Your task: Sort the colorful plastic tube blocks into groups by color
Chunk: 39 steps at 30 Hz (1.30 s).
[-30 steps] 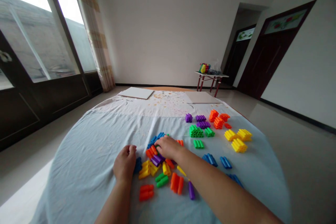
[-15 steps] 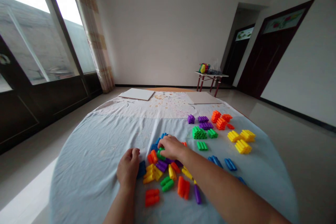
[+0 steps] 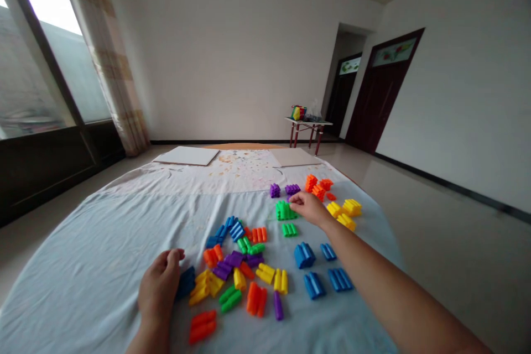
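Observation:
My right hand (image 3: 309,208) is at the right edge of the green block stack (image 3: 285,211), its fingertips pinched together. Whatever lies between those fingers is hidden. Just in front of it is another green block (image 3: 289,230) made of joined tubes. My left hand (image 3: 160,282) rests on the cloth at the left, fingers curled in, with no object showing in them. Right beside it lies a dark blue block (image 3: 185,283). Between my hands spreads a mixed pile of plastic tube blocks, with yellow (image 3: 199,287), purple (image 3: 234,258), orange (image 3: 256,300), green (image 3: 230,298) and blue (image 3: 237,230) pieces.
Sorted by colour on the right are purple blocks (image 3: 275,191), orange blocks (image 3: 318,192), yellow blocks (image 3: 352,207) and blue blocks (image 3: 304,255). Two flat boards (image 3: 186,156) lie at the far side of the cloth-covered table (image 3: 103,249). A small side table (image 3: 309,121) stands beyond.
My right hand has moved from the mixed pile, away and to the right, to the green stack. My left hand stays beside the dark blue block. The camera view has turned right.

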Tool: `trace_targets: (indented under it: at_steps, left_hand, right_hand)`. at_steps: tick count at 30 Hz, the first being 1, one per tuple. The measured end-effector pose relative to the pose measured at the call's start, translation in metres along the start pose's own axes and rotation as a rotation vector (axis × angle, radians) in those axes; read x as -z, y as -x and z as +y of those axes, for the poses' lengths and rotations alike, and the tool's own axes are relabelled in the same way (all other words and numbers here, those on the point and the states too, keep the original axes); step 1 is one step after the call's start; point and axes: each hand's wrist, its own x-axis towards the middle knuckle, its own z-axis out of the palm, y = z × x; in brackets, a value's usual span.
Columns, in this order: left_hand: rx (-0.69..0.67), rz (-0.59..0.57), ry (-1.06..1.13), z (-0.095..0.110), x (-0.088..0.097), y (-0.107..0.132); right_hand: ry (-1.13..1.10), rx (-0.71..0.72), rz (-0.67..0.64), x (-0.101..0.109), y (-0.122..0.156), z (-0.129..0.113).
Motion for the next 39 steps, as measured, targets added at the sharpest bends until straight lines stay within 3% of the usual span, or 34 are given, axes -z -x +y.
trace_targets:
  at_steps: [3,7,13,18,25,28,32,36,39]
  left_hand:
    - [0.024,0.007,-0.094,0.007,0.002,0.001]
    - [0.062,0.012,-0.231,0.017,0.004,0.003]
    - [0.071,-0.008,-0.236,0.019,0.007,0.004]
    - [0.060,0.005,-0.190,0.018,0.006,0.005]
    - [0.027,0.033,-0.215,0.020,0.003,0.008]
    - [0.018,0.038,-0.202,0.020,0.003,0.009]
    - [0.016,0.046,-0.186,0.021,0.004,0.012]
    - [0.024,0.052,-0.165,0.024,0.003,0.014]
    - [0.013,0.043,-0.144,0.024,0.002,0.016]
  right_hand:
    - [0.041,-0.055,-0.028,0.003,0.004,0.027]
    - [0.100,-0.083,-0.090,-0.009,0.009,0.044]
    - [0.180,-0.085,-0.074,-0.025,0.008,0.044]
    - [0.223,-0.079,-0.034,-0.019,0.019,0.040]
    - [0.241,-0.049,-0.111,-0.013,0.033,0.039]
    - [0.238,-0.022,-0.094,-0.012,0.037,0.024]
    - [0.047,0.177,-0.116,-0.020,0.056,-0.025]
    - [-0.019,0.296,-0.285,-0.052,0.083,-0.073]
    - [0.005,0.352,-0.377,-0.082,0.100,-0.087]
